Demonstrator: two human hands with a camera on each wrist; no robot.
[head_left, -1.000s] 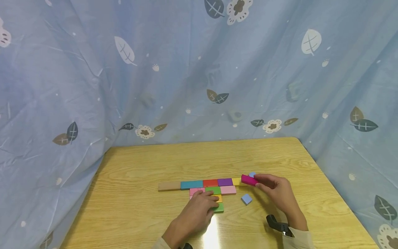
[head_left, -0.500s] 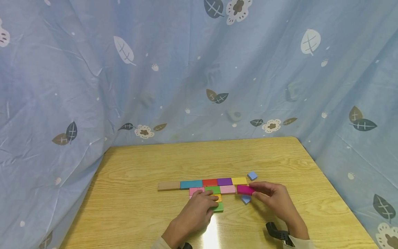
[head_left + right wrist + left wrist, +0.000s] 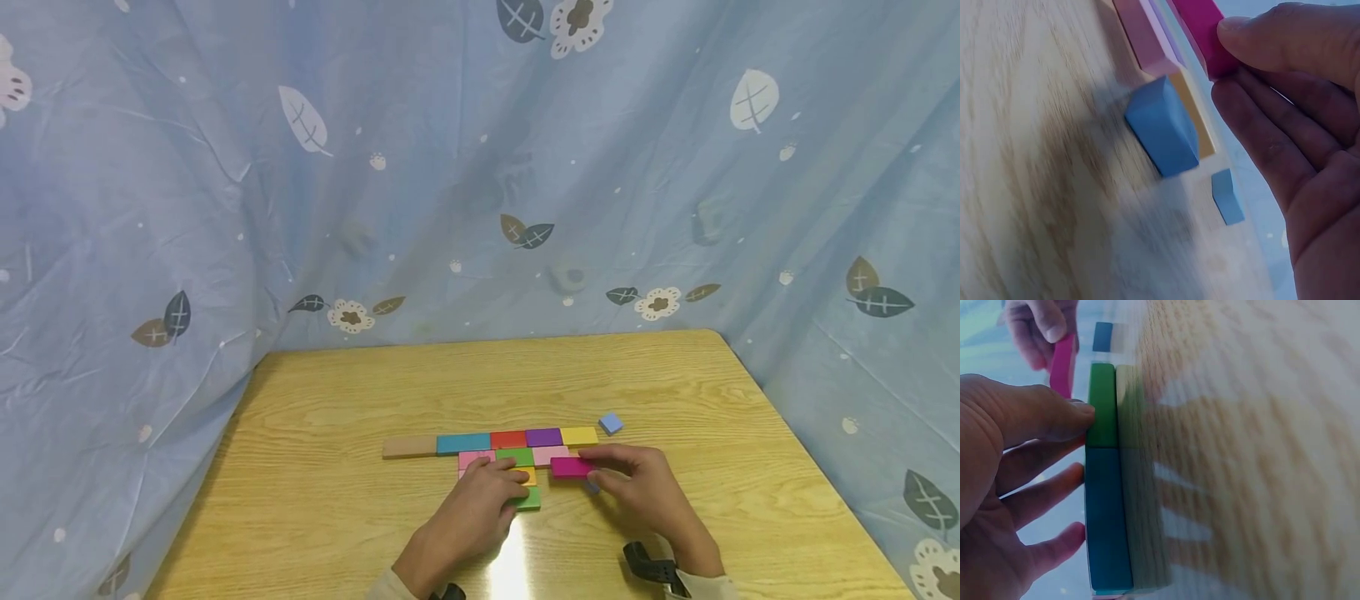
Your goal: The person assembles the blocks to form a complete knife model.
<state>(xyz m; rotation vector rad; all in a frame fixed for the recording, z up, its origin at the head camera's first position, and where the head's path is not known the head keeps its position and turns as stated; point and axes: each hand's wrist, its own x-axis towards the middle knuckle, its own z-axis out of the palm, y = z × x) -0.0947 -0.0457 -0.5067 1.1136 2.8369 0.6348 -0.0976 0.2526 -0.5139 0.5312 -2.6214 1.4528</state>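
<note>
My right hand (image 3: 645, 487) pinches a magenta block (image 3: 570, 467) between thumb and fingertips. In the right wrist view the magenta block (image 3: 1202, 34) is raised above the table, close to a pink block (image 3: 1147, 37). My left hand (image 3: 476, 508) rests with spread fingers over the lower rows of a flat block layout, covering part of them. Its thumb touches a green block (image 3: 1102, 406) in the left wrist view, beside a blue block (image 3: 1108, 519). The rows under this hand include pink, green (image 3: 514, 457), light pink (image 3: 551, 455) and orange (image 3: 529, 475) blocks.
The top row runs tan (image 3: 410, 447), teal (image 3: 463, 444), red (image 3: 508, 439), purple (image 3: 543, 437) and yellow (image 3: 580, 436). A small blue block (image 3: 611, 423) lies off its right end. Another blue block (image 3: 592, 486) is mostly hidden behind the right hand. A patterned curtain (image 3: 480, 167) stands behind the table.
The right hand has carried the magenta block left and toward the person, from over the yellow block's end to beside the light pink one. The left hand has stayed in place.
</note>
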